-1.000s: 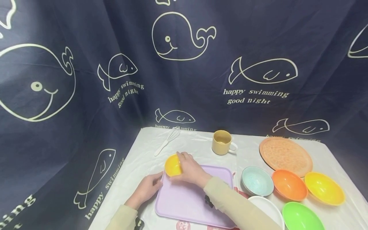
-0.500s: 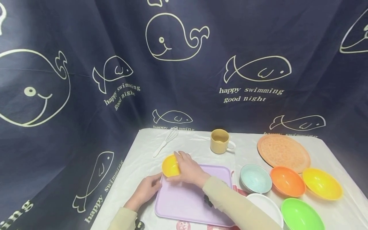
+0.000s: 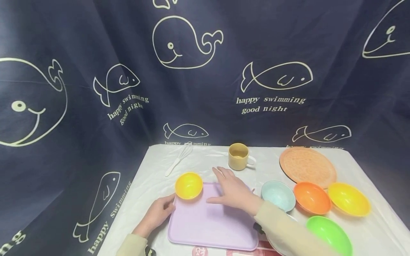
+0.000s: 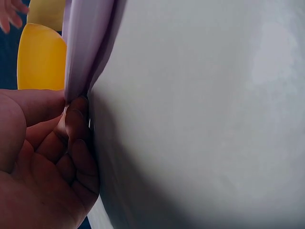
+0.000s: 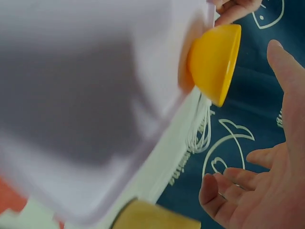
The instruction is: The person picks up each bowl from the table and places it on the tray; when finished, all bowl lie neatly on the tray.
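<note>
A small yellow bowl [image 3: 189, 186] stands upright on the far left corner of a lilac tray [image 3: 213, 227]. My left hand [image 3: 157, 215] pinches the tray's left rim between thumb and fingers, as the left wrist view shows with the tray edge [image 4: 88, 43] right at the fingertips. My right hand [image 3: 235, 190] is above the tray, to the right of the bowl and apart from it. Its thumb and fingers are spread and hold nothing. In the right wrist view the yellow bowl [image 5: 215, 64] appears beyond a gap from the right hand [image 5: 264, 176].
A white whisk [image 3: 179, 159] and a tan mug [image 3: 238, 156] lie behind the tray. To the right are a round brown board [image 3: 307, 166] and light blue [image 3: 278, 195], orange [image 3: 312, 198], larger yellow [image 3: 349, 199] and green [image 3: 330, 234] bowls. A white dish is partly behind the right forearm.
My right hand has let go of the small yellow bowl and moved right, its fingers spreading. The bowl stays on the tray's corner. My left hand keeps its place; the head view has shifted slightly.
</note>
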`<state>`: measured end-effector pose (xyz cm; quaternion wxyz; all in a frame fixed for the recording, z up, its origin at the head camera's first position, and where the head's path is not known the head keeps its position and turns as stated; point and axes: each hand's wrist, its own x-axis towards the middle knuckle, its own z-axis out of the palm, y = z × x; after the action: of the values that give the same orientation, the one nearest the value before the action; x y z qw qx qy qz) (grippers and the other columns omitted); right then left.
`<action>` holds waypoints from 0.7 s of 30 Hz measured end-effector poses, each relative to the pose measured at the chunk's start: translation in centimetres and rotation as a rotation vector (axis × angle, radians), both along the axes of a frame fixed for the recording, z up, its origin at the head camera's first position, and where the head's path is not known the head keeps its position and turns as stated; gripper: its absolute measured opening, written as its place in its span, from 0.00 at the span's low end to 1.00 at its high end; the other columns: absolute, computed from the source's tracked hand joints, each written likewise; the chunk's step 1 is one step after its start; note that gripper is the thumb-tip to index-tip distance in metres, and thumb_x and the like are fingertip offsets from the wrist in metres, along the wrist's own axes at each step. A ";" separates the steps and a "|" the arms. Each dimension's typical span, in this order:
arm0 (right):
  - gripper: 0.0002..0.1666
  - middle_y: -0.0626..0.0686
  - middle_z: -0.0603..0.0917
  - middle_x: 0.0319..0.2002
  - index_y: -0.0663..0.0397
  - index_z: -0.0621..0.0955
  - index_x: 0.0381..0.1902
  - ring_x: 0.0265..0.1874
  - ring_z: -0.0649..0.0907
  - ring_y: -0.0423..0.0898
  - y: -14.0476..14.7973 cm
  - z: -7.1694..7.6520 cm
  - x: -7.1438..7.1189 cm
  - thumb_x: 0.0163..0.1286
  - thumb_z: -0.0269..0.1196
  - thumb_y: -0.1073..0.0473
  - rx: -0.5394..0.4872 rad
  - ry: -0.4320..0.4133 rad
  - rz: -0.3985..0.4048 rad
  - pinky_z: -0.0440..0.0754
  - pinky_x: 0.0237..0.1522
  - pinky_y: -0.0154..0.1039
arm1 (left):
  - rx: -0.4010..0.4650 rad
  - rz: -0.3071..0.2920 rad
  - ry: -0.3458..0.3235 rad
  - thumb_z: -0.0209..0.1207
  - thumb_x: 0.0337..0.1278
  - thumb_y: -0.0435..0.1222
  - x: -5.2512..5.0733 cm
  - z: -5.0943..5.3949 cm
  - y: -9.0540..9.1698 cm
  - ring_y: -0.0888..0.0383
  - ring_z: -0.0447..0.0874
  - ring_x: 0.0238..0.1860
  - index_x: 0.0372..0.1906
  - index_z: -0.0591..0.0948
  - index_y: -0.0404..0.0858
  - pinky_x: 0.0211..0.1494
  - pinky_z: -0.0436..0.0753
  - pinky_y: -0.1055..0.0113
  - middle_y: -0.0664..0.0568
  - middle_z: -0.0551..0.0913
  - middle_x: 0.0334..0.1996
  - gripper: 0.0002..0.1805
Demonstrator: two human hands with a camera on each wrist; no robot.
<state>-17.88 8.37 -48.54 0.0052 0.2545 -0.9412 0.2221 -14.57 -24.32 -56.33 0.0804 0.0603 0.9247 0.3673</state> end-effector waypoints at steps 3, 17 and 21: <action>0.72 0.62 0.65 0.78 0.56 0.61 0.82 0.77 0.65 0.61 1.7 0.5 0.7 0.54 0.67 0.16 0.009 0.014 -0.015 0.71 0.72 0.58 | 0.003 0.001 -0.001 0.63 0.71 0.37 0.1 0.1 -0.2 0.62 0.76 0.28 0.74 0.75 0.38 0.46 0.83 0.60 0.57 0.79 0.24 0.29; 0.65 0.66 0.71 0.72 0.65 0.67 0.77 0.70 0.71 0.65 12.1 2.4 4.9 0.58 0.73 0.26 -0.013 0.134 -0.106 0.75 0.66 0.65 | 0.023 0.015 -0.046 0.63 0.71 0.38 0.1 0.2 0.1 0.59 0.73 0.25 0.74 0.74 0.37 0.33 0.77 0.66 0.58 0.75 0.22 0.30; 0.65 0.65 0.71 0.72 0.63 0.66 0.77 0.70 0.70 0.67 15.5 2.4 6.2 0.57 0.74 0.26 -0.014 0.131 -0.171 0.74 0.65 0.69 | 0.011 0.015 -0.044 0.64 0.71 0.38 0.0 0.3 0.2 0.59 0.73 0.25 0.74 0.74 0.37 0.35 0.77 0.66 0.58 0.75 0.22 0.30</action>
<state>-11.73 23.86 -46.15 0.0874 0.1874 -0.9555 0.2103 -14.54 -24.14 -56.05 0.0979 0.0457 0.9210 0.3743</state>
